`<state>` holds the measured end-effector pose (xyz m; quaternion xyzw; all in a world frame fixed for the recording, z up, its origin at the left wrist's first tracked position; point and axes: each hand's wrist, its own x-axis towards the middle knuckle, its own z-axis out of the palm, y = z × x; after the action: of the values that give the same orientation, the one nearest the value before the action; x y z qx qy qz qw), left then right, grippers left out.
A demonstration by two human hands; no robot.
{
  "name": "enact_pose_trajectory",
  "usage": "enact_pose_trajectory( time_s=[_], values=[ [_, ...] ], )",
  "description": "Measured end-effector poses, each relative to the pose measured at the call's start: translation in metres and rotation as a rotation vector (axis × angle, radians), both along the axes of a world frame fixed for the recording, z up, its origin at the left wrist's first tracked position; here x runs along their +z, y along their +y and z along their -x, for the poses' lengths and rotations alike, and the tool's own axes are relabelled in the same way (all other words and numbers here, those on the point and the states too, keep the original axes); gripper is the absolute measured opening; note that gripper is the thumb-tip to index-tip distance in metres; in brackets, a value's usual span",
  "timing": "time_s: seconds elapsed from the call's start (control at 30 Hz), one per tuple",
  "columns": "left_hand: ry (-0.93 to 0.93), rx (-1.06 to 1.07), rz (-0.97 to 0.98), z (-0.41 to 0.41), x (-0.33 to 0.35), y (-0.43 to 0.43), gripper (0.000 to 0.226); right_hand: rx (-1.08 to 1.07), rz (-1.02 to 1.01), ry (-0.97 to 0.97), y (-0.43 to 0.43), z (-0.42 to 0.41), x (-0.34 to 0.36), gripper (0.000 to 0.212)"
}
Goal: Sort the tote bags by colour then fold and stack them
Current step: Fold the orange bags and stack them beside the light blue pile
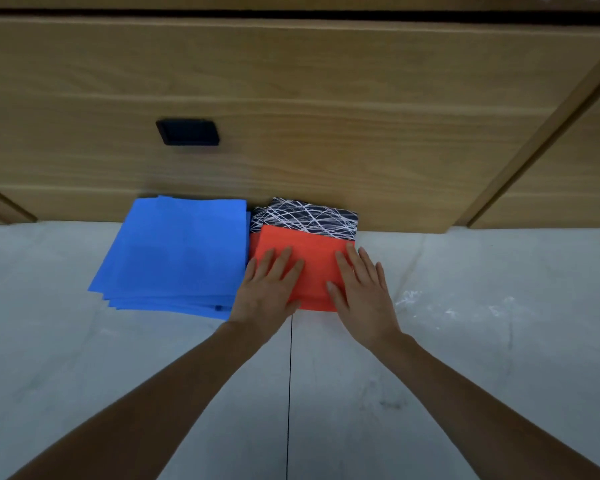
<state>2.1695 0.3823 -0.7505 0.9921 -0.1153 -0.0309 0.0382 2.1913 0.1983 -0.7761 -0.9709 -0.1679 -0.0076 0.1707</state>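
1. Head view: the left hand (269, 289) and right hand (359, 289) both lie flat, fingers straight and spread, palms down. They grasp nothing and only press on the folded orange-red fabric tote bag (314, 268).
2. Risk, as I judge it: the orange-red bag lies on a folded black tote bag with a white scribble-line pattern (309, 218). If the sort is strictly by colour, pressing it down here would mix two colours in one pile. Whether that is intended cannot be told.
3. Second risk: the orange-red bag sits nearer the person than the patterned one, so the edges do not line up. Uneven pressure or a sideways push could slide the top bag, loosen its fold or skew the pile.
4. Third risk: the left hand's outer edge is right at the stack of folded plain blue fabric tote bags (177, 251). A careless sweep to the left could nudge its already fanned near edges further apart.
5. Position: the orange-red bag is directly under both hands, with the left hand on its near-left part and the right hand on its near-right edge. Bare fabric shows between them.
6. Outward: both piles sit on the pale grey tiled floor (465, 341), side by side against the foot of a light wooden drawer front (291, 81). The blue stack is to the left. A dark floor seam (289, 393) runs toward the person from under the orange-red bag.
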Motion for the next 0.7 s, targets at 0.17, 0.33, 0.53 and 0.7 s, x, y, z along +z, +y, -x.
enact_pose_trajectory(
  time_s=[0.17,0.33,0.53,0.7],
  values=[
    [-0.101,0.034,-0.011,-0.002,0.012,-0.006,0.071,0.029,-0.134,-0.189,0.003,0.003,0.010,0.056],
    [-0.174,-0.018,-0.026,0.008,0.026,0.008,0.077,0.042,-0.155,-0.261,0.014,0.006,0.033,0.050],
    [-0.184,-0.007,-0.028,0.025,0.041,0.022,0.071,0.115,-0.177,-0.296,0.020,0.022,0.053,0.045],
    [-0.153,0.058,0.077,0.040,0.050,0.035,0.044,0.310,-0.186,-0.374,0.009,0.048,0.060,0.031]
  ],
)
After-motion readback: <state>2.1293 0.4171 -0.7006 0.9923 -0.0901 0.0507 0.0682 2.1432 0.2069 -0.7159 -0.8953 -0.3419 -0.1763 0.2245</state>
